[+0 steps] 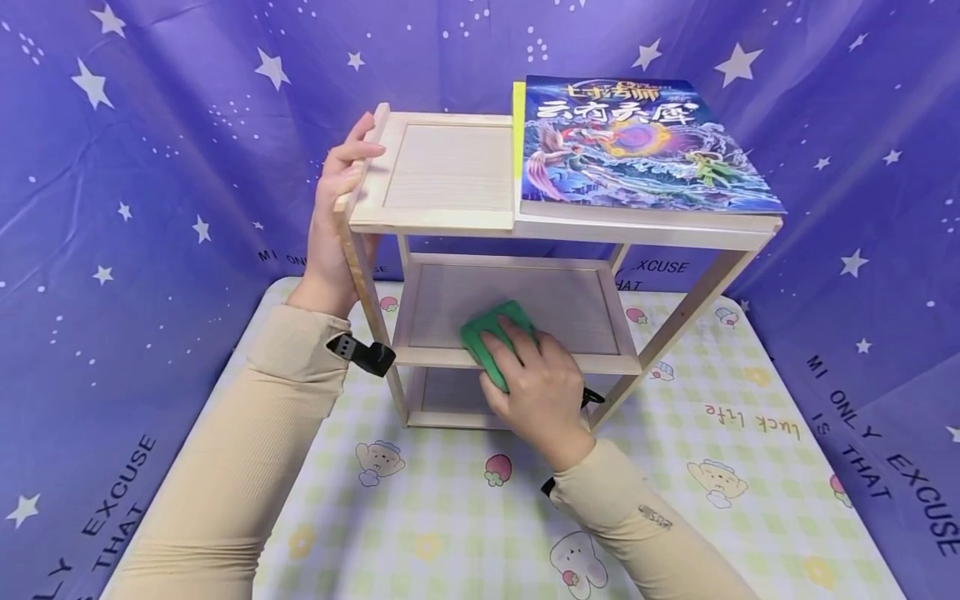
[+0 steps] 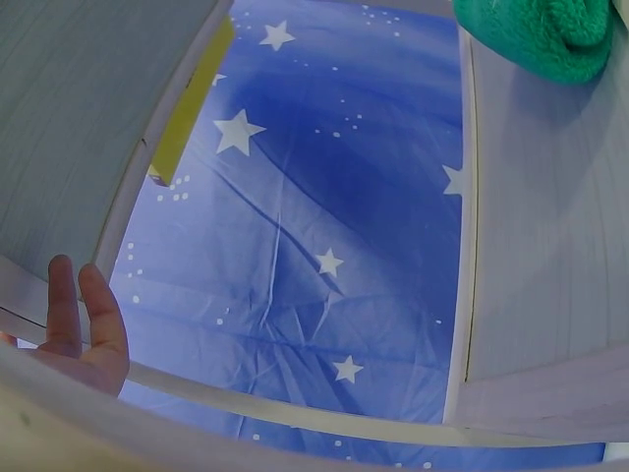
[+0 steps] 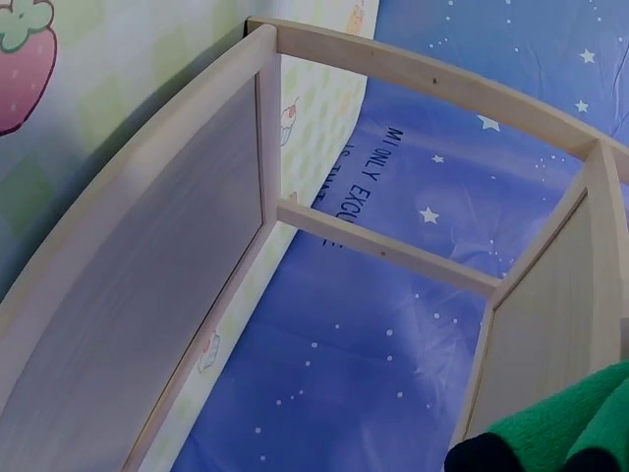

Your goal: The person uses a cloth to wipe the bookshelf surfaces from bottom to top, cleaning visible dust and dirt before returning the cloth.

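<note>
A small three-tier wooden shelf (image 1: pixel 431 218) stands upright on the table. My left hand (image 1: pixel 337 208) holds the left end of its top board, with fingers over the raised edge. In the left wrist view, two fingers (image 2: pixel 86 310) show at the underside of that board. My right hand (image 1: pixel 536 383) grips a folded green cloth (image 1: pixel 480 333) and presses it on the front part of the middle board (image 1: pixel 577 304). The fluffy cloth (image 2: pixel 550 39) also shows at the top right of the left wrist view. At the lower right of the right wrist view, only part of the cloth (image 3: pixel 570 423) appears.
A book with a colourful cover (image 1: pixel 637 150) lies on the right half of the top board, a yellow edge (image 1: pixel 518 125) beside it. The bottom board (image 1: pixel 457 392) is partly hidden. A checked tablecloth (image 1: pixel 450 508) covers the table, and purple star-patterned curtains (image 1: pixel 187 100) surround it.
</note>
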Demonstrator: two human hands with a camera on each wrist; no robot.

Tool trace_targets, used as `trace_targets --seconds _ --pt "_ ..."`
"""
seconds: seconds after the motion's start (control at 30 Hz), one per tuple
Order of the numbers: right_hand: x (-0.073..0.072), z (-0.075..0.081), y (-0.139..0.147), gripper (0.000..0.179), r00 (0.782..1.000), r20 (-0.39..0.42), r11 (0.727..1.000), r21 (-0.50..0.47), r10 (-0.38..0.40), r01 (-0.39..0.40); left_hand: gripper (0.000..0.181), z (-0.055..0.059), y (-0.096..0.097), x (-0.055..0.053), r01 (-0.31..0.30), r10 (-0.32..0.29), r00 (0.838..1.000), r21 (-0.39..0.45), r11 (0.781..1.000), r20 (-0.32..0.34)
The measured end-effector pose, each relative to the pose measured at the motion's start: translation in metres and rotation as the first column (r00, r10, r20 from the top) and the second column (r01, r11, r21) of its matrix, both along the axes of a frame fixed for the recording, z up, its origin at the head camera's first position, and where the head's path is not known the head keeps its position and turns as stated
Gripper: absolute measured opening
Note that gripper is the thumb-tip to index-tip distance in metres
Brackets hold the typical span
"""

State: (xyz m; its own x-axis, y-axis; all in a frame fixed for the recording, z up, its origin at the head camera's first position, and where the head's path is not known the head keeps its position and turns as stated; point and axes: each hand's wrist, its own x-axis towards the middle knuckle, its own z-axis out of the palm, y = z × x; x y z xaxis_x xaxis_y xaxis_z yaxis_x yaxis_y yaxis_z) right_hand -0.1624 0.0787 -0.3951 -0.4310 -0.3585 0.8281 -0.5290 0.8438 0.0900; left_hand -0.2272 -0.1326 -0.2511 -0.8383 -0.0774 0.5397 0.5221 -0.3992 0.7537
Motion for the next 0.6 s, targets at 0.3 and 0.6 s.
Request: trace_targets --seconds 0.3,0.6 --pt "0.000 0.001 -0.009 0.034 1.000 -0.008 1.000 0.009 0.011 -0.011 0.023 -0.001 -0.001 -0.001 0.005 -0.005 1.000 0.001 1.000 -0.001" --pt "0.000 0.001 -0.018 0.033 1.000 0.000 1.000 0.018 0.014 -0.014 0.024 -0.001 -0.001 -0.001 0.003 -0.003 1.000 -0.001 1.000 -0.006"
